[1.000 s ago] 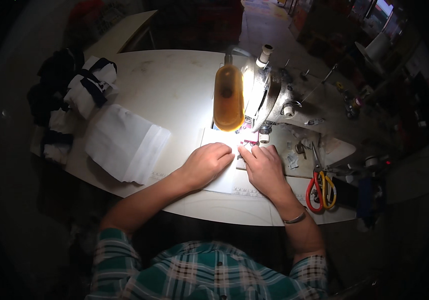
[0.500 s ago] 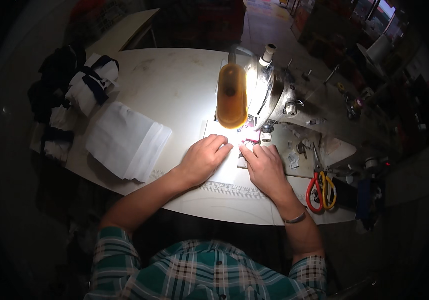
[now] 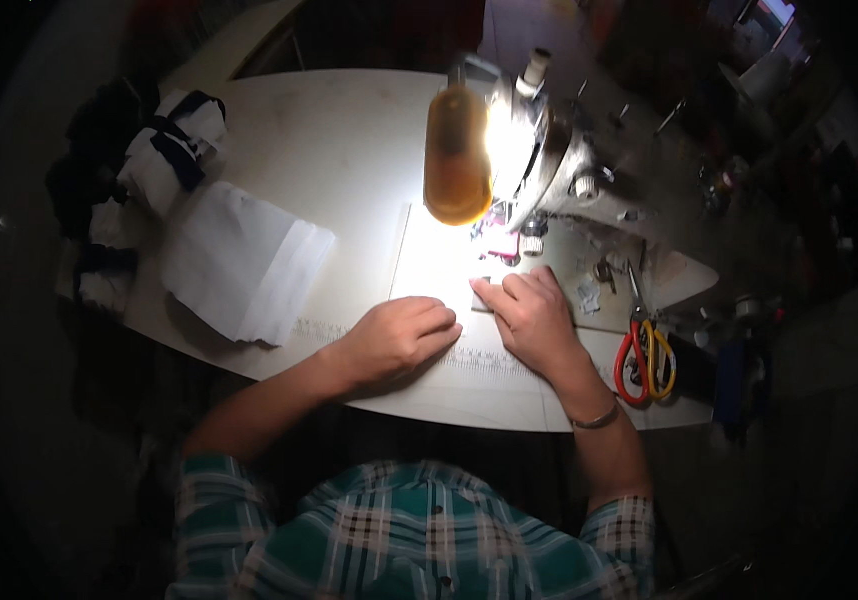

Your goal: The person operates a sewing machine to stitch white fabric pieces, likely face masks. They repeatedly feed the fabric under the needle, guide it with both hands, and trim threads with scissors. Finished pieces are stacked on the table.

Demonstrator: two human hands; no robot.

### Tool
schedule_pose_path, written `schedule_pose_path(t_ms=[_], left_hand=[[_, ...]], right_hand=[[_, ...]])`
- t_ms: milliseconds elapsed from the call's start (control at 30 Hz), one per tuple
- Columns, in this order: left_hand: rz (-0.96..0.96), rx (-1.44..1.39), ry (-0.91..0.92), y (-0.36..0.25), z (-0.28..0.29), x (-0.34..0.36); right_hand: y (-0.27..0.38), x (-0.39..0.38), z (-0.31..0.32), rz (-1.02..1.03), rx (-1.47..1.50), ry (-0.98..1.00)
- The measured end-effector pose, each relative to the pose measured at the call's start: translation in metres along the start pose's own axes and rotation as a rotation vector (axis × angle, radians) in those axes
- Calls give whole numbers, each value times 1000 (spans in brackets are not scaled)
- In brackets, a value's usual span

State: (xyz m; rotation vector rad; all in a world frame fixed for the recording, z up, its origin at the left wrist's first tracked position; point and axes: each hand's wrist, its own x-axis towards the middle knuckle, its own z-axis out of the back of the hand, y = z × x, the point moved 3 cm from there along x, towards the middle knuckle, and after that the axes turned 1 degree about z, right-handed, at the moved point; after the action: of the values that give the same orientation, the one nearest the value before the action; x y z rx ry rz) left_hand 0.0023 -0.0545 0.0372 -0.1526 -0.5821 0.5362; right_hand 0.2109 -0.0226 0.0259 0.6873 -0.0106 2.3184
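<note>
A brightly lit piece of white cloth point(image 3: 429, 265) lies flat on the bed of a sewing machine point(image 3: 549, 170), its detail washed out by the lamp. My left hand point(image 3: 399, 340) is closed at the near end of this cloth, its fingers curled together. Just in front of the needle area, my right hand point(image 3: 534, 310) is also closed, with its index fingertip at the cloth's right edge. How firmly either hand grips is hidden by glare. Pink-red parts point(image 3: 502, 243) show around the presser foot. An amber lamp shade point(image 3: 457, 160) hangs over the cloth's far end.
A stack of white cloth pieces point(image 3: 239, 265) lies at the left, with white and navy bundles point(image 3: 164, 155) behind it. Scissors with red and yellow handles point(image 3: 646, 360) rest right of my right hand. A printed ruler scale point(image 3: 484, 362) runs along the table's point(image 3: 429, 400) front.
My left hand has drawn back toward the front edge, away from the needle and from my right hand. The right hand stays near the needle. The whole view has shifted slightly.
</note>
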Motion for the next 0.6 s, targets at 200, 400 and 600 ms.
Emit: schedule_pose_path(t_ms=[200,400,600], left_hand=[[182,-162,-77,2,12,-6],[66,-140,32,0,4,-3],[-65,-9,92,4,4,-3]], right_hand=[[4,2,4,4,15,-7],[4,1,3,-13,9,-3],[6,6,8,37,18,18]])
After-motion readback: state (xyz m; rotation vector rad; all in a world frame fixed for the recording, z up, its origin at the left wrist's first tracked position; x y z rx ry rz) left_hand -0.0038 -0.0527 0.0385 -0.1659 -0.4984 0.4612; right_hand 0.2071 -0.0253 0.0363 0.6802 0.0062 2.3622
